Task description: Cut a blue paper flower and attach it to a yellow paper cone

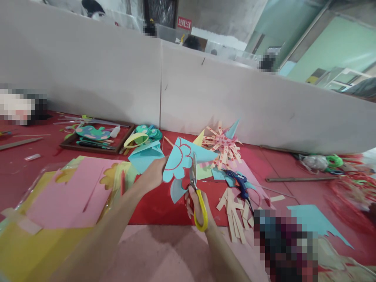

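My left hand (158,169) grips a sheet of light blue paper (178,158) by its left edge. A scalloped flower outline is drawn on the sheet in red, and its lower edge is cut along the curves. My right hand (196,203) is closed round the yellow handles of a pair of scissors (201,213). The blades point upward and lie against the paper, right of the drawn outline. A curved flap of the same paper (177,191) hangs below, near the blades. Beneath both hands is a red sheet (158,209).
Pink paper (70,196) lies on yellow sheets at left. A brown tray (88,147) holds tools and cut shapes. A spiky paper craft (225,141), a blue glue gun (241,184) and pale strips (233,219) sit at right. A white partition (205,90) stands behind the red table.
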{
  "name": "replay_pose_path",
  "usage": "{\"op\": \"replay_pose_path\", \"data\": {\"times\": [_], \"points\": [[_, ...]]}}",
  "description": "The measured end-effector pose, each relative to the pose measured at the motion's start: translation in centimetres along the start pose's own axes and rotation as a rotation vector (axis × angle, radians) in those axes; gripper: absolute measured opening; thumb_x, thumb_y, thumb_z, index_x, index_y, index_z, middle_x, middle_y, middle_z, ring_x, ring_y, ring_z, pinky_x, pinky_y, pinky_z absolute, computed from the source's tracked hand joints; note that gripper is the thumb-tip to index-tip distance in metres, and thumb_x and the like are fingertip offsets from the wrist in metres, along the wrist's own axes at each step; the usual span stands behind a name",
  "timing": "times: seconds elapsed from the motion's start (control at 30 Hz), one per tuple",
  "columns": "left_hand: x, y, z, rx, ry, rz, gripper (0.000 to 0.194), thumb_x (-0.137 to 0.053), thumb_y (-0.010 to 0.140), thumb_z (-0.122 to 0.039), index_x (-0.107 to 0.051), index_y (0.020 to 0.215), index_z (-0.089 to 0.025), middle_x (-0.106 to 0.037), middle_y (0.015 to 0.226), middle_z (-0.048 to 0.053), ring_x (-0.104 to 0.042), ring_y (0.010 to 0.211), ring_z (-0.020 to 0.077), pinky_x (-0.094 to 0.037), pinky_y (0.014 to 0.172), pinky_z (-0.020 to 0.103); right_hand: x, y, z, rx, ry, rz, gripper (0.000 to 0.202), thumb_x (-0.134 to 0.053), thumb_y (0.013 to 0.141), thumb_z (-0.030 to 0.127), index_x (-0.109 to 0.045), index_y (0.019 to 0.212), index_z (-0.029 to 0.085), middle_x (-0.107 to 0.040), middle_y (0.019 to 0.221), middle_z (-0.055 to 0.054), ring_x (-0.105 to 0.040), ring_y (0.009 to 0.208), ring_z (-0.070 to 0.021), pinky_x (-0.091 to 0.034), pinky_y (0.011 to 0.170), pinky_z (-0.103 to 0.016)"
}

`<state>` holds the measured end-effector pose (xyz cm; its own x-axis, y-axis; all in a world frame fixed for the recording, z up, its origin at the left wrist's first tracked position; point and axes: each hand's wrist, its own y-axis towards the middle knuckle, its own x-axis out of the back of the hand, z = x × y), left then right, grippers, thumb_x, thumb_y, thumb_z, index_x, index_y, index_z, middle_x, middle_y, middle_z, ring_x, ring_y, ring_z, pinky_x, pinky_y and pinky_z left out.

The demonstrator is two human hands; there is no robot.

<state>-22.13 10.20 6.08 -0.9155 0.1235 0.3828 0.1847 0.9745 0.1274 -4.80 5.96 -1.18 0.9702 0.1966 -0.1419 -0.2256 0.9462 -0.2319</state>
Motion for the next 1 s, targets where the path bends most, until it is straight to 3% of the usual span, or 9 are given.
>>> {"op": "replay_pose_path", "data": {"times": [0.1, 0.33, 0.5, 0.67, 0.77, 0.87, 1.0], "points": [[-1.1, -0.6, -0.1, -0.043, -0.018, 0.053, 0.016, -0.055, 0.072, -0.033, -0.059, 0.072, -0.018, -0.064, 0.075, 0.002, -0.056, 0.075, 0.0183, -0.045, 0.074, 0.029, -0.1, 0.1, 0.2, -0.002, 0.046, -0.034, 0.049, -0.054, 0.073, 0.063, -0.040, 0.059, 0.019, -0.032, 0.042, 0.010, -0.027, 0.028, -0.0023, -0.029, 0.028, -0.018], [-3.7, -1.0, 0.1, 0.044, -0.158, -0.052, 0.019, -0.063, 0.071, -0.036, -0.059, 0.072, -0.017, -0.065, 0.074, 0.003, -0.057, 0.071, 0.0153, -0.047, 0.070, 0.029, 0.0, 0.1, 0.1, 0.017, 0.044, -0.080, 0.050, -0.051, 0.075, 0.065, -0.039, 0.058, 0.019, -0.035, 0.042, 0.009, -0.030, 0.028, -0.0031, -0.031, 0.029, -0.018], [-4.7, -0.9, -0.9, 0.054, -0.216, -0.076, 0.016, -0.063, 0.068, -0.032, -0.058, 0.076, -0.018, -0.065, 0.074, 0.002, -0.058, 0.071, 0.0153, -0.049, 0.073, 0.030, -0.1, 0.1, 0.1, 0.030, 0.012, -0.072, 0.047, -0.053, 0.075, 0.061, -0.038, 0.056, 0.020, -0.033, 0.037, 0.009, -0.030, 0.028, -0.0038, -0.029, 0.030, -0.018], [-5.3, -0.7, -0.6, 0.041, -0.321, -0.260, 0.025, -0.052, 0.076, -0.041, -0.059, 0.081, -0.018, -0.066, 0.078, 0.003, -0.059, 0.083, 0.0165, -0.048, 0.080, 0.029, -0.2, -0.1, 0.1, 0.029, 0.001, -0.079, 0.043, -0.054, 0.077, 0.056, -0.040, 0.060, 0.020, -0.033, 0.042, 0.009, -0.030, 0.031, -0.0032, -0.028, 0.031, -0.017], [-5.2, -0.6, -0.1, 0.073, -0.297, -0.342, 0.029, -0.050, 0.079, -0.044, -0.056, 0.069, -0.018, -0.061, 0.066, 0.001, -0.057, 0.071, 0.0146, -0.048, 0.072, 0.027, -0.2, -0.2, 0.0, 0.034, -0.010, -0.056, 0.041, -0.053, 0.078, 0.057, -0.041, 0.067, 0.020, -0.033, 0.044, 0.010, -0.030, 0.032, -0.0036, -0.030, 0.032, -0.017], [-4.8, -0.5, -0.3, 0.044, -0.274, -0.347, 0.033, -0.047, 0.082, -0.041, -0.049, 0.059, -0.018, -0.054, 0.055, -0.001, -0.053, 0.059, 0.0124, -0.046, 0.066, 0.026, -0.1, -0.2, -0.1, 0.044, -0.020, -0.039, 0.040, -0.054, 0.078, 0.057, -0.040, 0.069, 0.020, -0.033, 0.046, 0.010, -0.030, 0.033, -0.0037, -0.030, 0.032, -0.017], [-4.2, -0.7, -1.1, 0.039, -0.281, -0.314, 0.031, -0.045, 0.084, -0.038, -0.049, 0.060, -0.018, -0.054, 0.049, -0.002, -0.053, 0.051, 0.0120, -0.045, 0.061, 0.026, 0.0, 0.0, -0.4, 0.066, -0.056, -0.010, 0.041, -0.051, 0.079, 0.060, -0.042, 0.071, 0.020, -0.033, 0.048, 0.009, -0.030, 0.034, -0.0040, -0.030, 0.033, -0.018]]}}
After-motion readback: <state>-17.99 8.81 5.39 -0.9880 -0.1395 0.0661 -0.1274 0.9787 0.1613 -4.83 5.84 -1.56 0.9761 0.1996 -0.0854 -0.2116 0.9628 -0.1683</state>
